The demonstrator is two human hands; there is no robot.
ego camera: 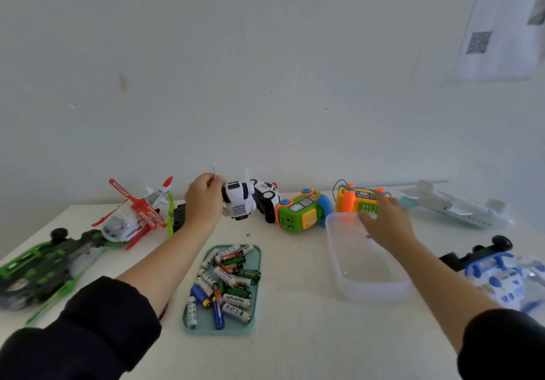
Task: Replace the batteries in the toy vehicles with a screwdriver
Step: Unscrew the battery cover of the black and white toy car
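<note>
Left hand (203, 199): raised at the back of the table, fingers curled around the rear of a white toy truck (240, 201), which it holds tilted just above the tabletop.
Right hand (385, 222): fingers spread and relaxed, holding nothing, hovering over the far end of a clear plastic container (365, 267).
Screwdriver: cannot be made out in this view.
Batteries (228, 282): a loose pile of cells, green, white, blue and orange, lying in a teal tray (255, 291) at the near centre, between the two forearms.
Table (295, 320): white surface set against a pale wall.
Back row, right of the truck: a white police car (267, 192) on its side, touching the truck; a green toy camera (302, 211); an orange toy phone (352, 199), partly behind the right hand; a pale blue and white airplane (454, 207).
Left side: a red and white helicopter (134, 214) and, nearer, a green and black vehicle (44, 267) lying upside down.
Right side: a blue and white car (501, 273), also overturned, wheels up.
Wall: a sheet with a QR code (478, 42), upper right.
</note>
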